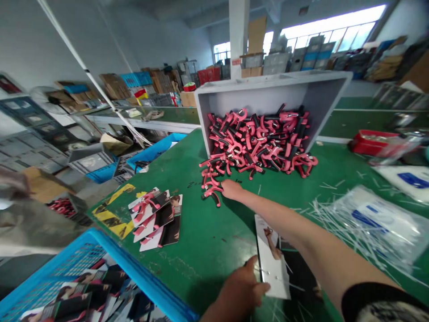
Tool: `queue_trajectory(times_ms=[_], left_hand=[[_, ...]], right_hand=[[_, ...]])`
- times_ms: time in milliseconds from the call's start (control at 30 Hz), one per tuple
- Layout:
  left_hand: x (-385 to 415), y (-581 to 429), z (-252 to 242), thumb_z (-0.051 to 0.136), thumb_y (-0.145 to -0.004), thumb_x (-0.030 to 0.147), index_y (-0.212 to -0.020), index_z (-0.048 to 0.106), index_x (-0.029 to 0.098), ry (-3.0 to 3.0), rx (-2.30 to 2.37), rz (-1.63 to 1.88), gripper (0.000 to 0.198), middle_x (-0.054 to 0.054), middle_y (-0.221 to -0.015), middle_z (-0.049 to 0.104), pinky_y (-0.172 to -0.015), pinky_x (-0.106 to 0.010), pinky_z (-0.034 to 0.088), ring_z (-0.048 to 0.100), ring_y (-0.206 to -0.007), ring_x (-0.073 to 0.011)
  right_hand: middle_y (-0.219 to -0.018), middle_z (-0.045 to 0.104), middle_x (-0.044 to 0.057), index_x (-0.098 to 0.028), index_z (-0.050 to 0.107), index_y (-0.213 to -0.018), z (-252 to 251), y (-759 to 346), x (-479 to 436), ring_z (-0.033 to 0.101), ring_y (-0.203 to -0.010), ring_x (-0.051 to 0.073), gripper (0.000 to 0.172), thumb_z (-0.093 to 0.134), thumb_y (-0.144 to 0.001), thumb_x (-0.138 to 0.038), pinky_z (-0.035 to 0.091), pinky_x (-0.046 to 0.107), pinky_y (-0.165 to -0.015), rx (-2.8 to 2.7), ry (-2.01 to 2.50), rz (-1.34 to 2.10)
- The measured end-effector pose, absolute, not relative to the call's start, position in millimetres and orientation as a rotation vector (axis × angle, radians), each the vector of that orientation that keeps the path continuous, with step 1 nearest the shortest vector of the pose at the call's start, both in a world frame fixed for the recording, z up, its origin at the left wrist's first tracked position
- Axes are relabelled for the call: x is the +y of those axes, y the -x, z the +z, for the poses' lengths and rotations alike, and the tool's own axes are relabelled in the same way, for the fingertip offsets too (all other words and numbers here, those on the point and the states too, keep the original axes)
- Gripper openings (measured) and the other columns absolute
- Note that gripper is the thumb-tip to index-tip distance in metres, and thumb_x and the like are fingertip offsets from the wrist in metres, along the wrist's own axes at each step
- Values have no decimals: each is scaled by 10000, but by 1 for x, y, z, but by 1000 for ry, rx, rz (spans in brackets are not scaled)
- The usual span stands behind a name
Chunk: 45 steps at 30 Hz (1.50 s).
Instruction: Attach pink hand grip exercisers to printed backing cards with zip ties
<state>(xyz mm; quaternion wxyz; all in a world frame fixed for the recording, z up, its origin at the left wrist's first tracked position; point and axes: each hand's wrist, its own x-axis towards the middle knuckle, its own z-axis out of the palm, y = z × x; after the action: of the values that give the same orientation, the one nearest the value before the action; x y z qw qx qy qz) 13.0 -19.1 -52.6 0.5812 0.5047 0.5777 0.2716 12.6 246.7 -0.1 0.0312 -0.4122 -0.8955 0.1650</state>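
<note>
My right hand (232, 190) reaches across the green table, its fingers closed at a pink-and-black hand grip strengthener (213, 191) at the front left of a heap. That heap (254, 138) spills from a grey crate tipped on its side. Near the table's front edge, my left hand (239, 286) has thumb and finger at the left edge of a white printed card (273, 268). Thin white cable ties poke through holes in this card. A dark card (301, 273) lies partly beneath it, and my right forearm hides some of both.
Three cards with pink strengtheners (157, 219) lie overlapped at left by yellow-black tape (115, 212). A blue basket (134, 273) of packed cards stands front left. Loose cable ties (330, 223), a plastic bag (378, 223) and a red container (372, 142) are right. The grey crate (275, 80) stands behind.
</note>
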Motion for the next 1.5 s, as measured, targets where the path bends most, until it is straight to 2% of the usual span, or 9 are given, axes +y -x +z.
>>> queue_trajectory(times_ms=[167, 300, 400, 600, 800, 1000, 1267, 1367, 1500], left_hand=[[-3, 35, -45, 522, -868, 418, -1279, 524, 153, -1130, 1397, 658, 489, -21, -745, 654, -443, -237, 438, 572, -520, -138], [30, 34, -16, 533, -904, 393, -1377, 430, 187, -1268, 1357, 1057, 525, -101, -1095, 643, -717, -290, 540, 643, -849, -160], [54, 10, -1, 621, -874, 344, -1429, 403, 266, -1550, 1268, 1139, 601, -109, -1346, 522, -893, -339, 506, 598, -1049, -189], [68, -26, -25, 533, -936, 250, -1103, 693, 237, -1886, 1107, 996, 231, -51, -1094, 695, -965, -359, 434, 595, -1038, -195], [41, -21, -34, 568, -911, 289, -1177, 633, 226, -1763, 1354, 988, 281, -68, -1175, 657, -987, -384, 420, 562, -1115, -218], [22, -9, -18, 589, -899, 319, -1042, 676, 219, -1923, 1437, 668, 195, -57, -964, 656, -846, -350, 467, 592, -914, -213], [91, -21, 13, 562, -909, 256, -1053, 680, 209, -2066, 1295, 845, 192, -58, -1005, 648, -903, -339, 452, 593, -975, -204], [76, -23, -6, 577, -902, 275, -1045, 689, 208, -1986, 1233, 738, 193, -57, -985, 650, -870, -324, 466, 600, -938, -197], [56, -23, -27, 526, -935, 306, -1082, 675, 218, -1919, 1261, 729, 226, -65, -1025, 632, -915, -340, 459, 587, -987, -200]], right_hand=[[-1000, 665, 129, -121, 644, -911, 30, -110, 227, 621, -878, 212, 106, 627, -853, -209, 466, 288, -734, -2696, 1317, 448], [-771, 657, 52, -167, 597, -818, 39, -200, 161, 584, -662, 169, 141, 574, -858, -300, 406, 264, -579, -2537, 1400, 530], [-739, 649, 32, -190, 570, -810, 25, -238, 104, 573, -615, 165, 185, 538, -875, -361, 404, 269, -551, -2260, 1555, 674], [-841, 652, 65, -200, 599, -854, -10, -252, 32, 617, -730, 210, 205, 507, -919, -371, 480, 339, -660, -2206, 1579, 782], [-1130, 622, 121, -212, 560, -1165, -23, -254, 9, 602, -1036, 283, 278, 524, -925, -346, 474, 439, -874, -2174, 1583, 626], [-795, 647, 69, -197, 564, -801, -14, -245, 37, 601, -687, 206, 229, 494, -931, -372, 438, 311, -609, -2251, 1554, 757], [-712, 644, 43, -202, 546, -790, 13, -249, 77, 590, -640, 190, 230, 496, -922, -383, 390, 285, -581, -2167, 1628, 686], [-788, 641, 66, -201, 575, -824, -5, -258, 52, 608, -691, 209, 179, 497, -924, -328, 437, 312, -635, -2194, 1645, 719], [-1097, 588, 112, -231, 578, -1124, -27, -263, 11, 574, -1016, 279, 227, 549, -903, -278, 477, 423, -860, -2123, 1566, 609]])
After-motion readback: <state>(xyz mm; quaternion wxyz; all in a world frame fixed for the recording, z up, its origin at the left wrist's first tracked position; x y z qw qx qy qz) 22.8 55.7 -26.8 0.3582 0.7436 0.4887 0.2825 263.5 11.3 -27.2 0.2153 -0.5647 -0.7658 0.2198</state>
